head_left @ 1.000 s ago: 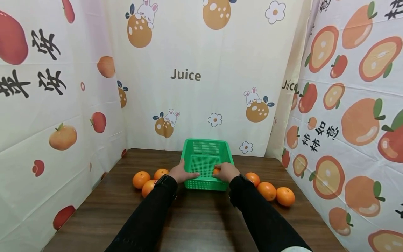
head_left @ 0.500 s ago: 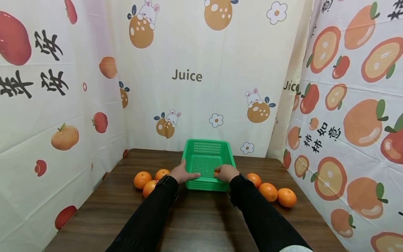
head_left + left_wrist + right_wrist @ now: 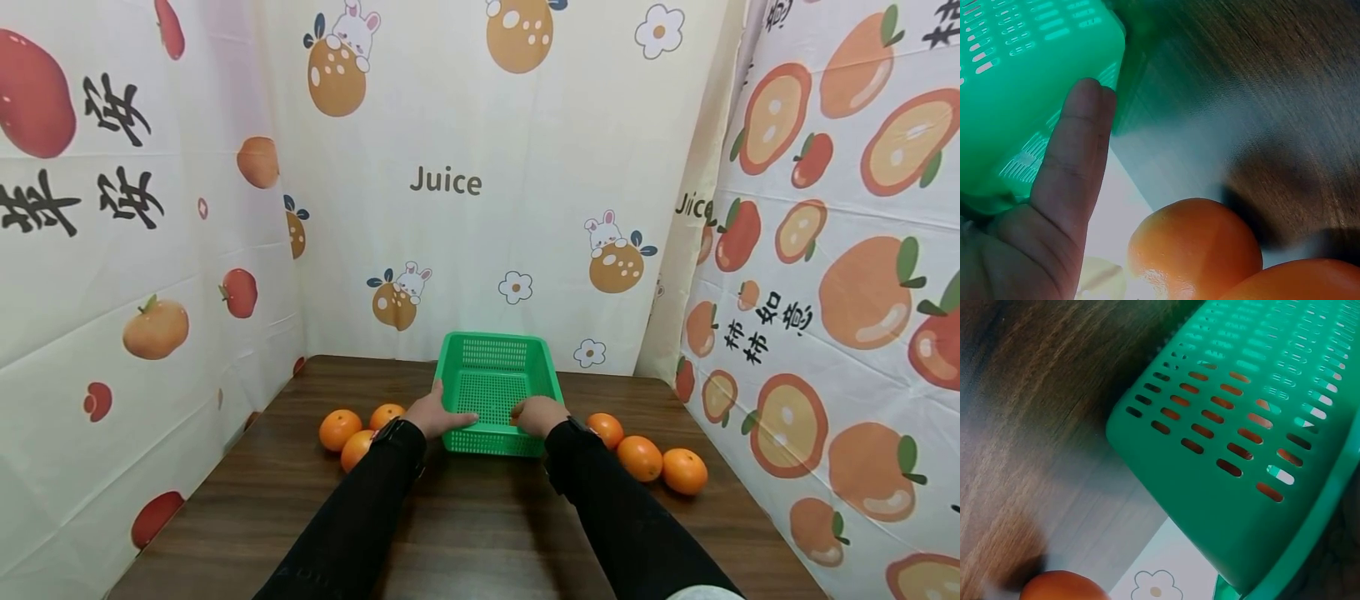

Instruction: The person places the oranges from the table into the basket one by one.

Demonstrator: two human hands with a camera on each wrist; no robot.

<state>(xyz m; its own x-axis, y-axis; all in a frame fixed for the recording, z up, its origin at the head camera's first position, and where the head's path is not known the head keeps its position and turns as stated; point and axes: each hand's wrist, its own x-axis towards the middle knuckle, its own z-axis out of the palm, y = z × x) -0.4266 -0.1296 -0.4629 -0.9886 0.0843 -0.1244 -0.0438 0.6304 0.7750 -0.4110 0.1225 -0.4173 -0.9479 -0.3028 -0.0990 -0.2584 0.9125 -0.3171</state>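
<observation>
A green slotted plastic basket (image 3: 491, 383) stands at the back middle of the table. My left hand (image 3: 435, 415) is at its front left corner in the head view. In the left wrist view its straight fingers (image 3: 1075, 144) lie along the basket's outer side, while the thumb reaches over the rim. My right hand (image 3: 540, 415) is inside at the front right, its fingers curled down over an orange (image 3: 514, 421), of which only a sliver shows. Orange colour appears through the slots in the right wrist view, where the hand itself is hidden behind the basket wall.
Several oranges lie on the brown wooden table (image 3: 480, 533): a cluster left of the basket with a near orange (image 3: 356, 450), and a row on the right with a middle orange (image 3: 639, 458). Printed fabric (image 3: 465, 233) hangs behind and at both sides.
My right hand has sunk slightly over the orange in the basket, so less of that orange shows. The left hand and basket stay put; the head view has shifted slightly.
</observation>
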